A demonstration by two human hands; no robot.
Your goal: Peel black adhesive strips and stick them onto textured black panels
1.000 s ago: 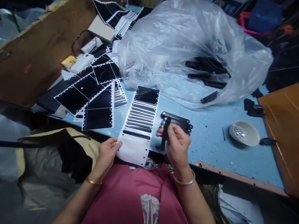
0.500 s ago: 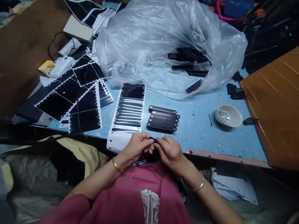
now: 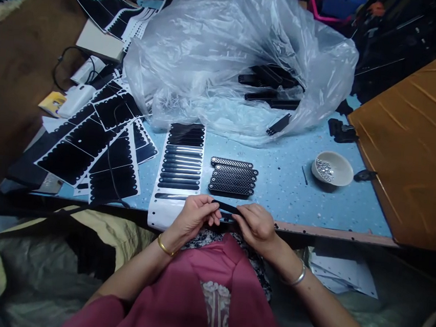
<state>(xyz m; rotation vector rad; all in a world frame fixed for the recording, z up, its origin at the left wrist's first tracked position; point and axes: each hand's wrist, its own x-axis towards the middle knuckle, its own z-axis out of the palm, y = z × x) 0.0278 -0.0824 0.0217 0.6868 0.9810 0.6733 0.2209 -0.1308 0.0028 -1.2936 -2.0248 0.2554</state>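
Note:
A slim black strip (image 3: 226,207) is stretched level between my two hands, just over the table's front edge. My left hand (image 3: 199,211) pinches its left end. The right end is between the thumb and fingers of my right hand (image 3: 255,220). Just beyond the hands lies a close-set group of black bars (image 3: 233,178) with a cross-hatched top and a small round fitting at the ends. To their left, partly under my left hand, is a white backing sheet (image 3: 167,211) carrying rows of narrow black stickers (image 3: 181,165).
A large clear plastic bag (image 3: 214,45) holding black parts fills the back. Sheets of black stickers (image 3: 73,154) overlap at left. At right stand a white bowl (image 3: 336,170) of small metal pieces and an orange-brown panel (image 3: 420,147). An open sack (image 3: 50,260) is below, left.
My hands have drawn apart, the right one moving rightward, so more of the black strip shows between them. The view has shifted slightly.

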